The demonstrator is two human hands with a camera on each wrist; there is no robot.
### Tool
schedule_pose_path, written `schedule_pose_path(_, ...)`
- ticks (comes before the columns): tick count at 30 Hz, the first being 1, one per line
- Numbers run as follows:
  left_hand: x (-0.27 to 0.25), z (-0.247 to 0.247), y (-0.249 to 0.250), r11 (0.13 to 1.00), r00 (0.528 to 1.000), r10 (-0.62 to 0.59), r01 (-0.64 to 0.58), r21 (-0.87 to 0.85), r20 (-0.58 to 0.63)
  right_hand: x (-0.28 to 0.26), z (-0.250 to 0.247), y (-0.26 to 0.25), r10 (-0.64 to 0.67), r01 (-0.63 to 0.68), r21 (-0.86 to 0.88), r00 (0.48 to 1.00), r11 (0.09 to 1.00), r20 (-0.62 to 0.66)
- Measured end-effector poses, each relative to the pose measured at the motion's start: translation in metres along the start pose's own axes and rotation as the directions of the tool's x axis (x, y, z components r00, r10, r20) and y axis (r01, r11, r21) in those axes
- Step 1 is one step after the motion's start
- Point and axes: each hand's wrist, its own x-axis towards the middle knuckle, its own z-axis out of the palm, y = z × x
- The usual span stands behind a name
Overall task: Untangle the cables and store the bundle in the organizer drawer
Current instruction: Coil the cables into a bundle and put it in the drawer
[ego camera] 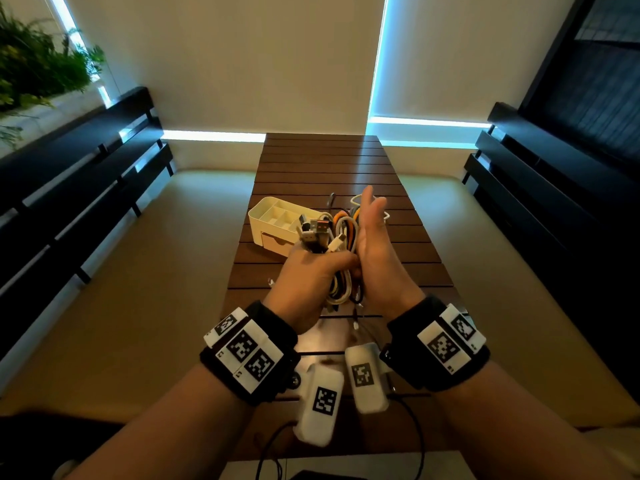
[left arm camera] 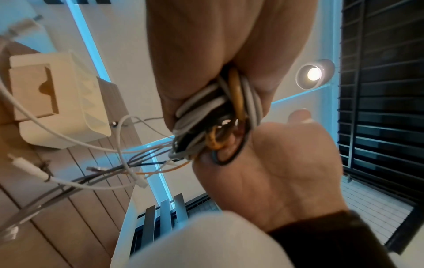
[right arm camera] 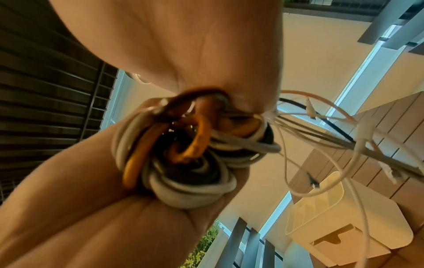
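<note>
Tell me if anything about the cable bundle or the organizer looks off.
The cable bundle is messy: the left hand grips the coils while the right hand lies flat against them, yet several loose ends trail out uncoiled. The organizer stands upright on the table, its drawer closed.
</note>
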Motion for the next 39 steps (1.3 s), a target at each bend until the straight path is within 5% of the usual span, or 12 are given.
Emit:
schedule_pose_path(8,-0.001,-0.006,0.011,0.979,0.995,0.038,-0.056,0.197,0.093,0.004,0.0,0.006,0.086,-0.087,-0.084,0.996,0.993,-0.014)
schedule_pose_path(15,0.001,-0.011,0.0,0.994,0.992,0.006,-0.02,0.105,0.127,0.016,-0.002,0.015,0.207,-0.184,-0.271,0.977,0.945,0.059)
schedule_pose_path(23,0.006,-0.015,-0.004,1.0,0.999,-0.014,0.015,-0.009,0.039,-0.001,-0.004,0.0,0.134,-0.088,-0.437,0.988,0.895,0.076)
schedule_pose_path(31,0.012,-0.026,0.002,0.987,0.991,-0.117,0.108,-0.118,-0.072,0.001,-0.025,0.019,-0.028,-0.03,-0.185,0.953,0.982,-0.303)
schedule_pose_path(39,0.008,-0.021,0.004,0.966,0.987,-0.149,0.134,-0.221,-0.054,0.0,-0.036,0.029,-0.106,0.063,-0.28,0.984,0.958,-0.142)
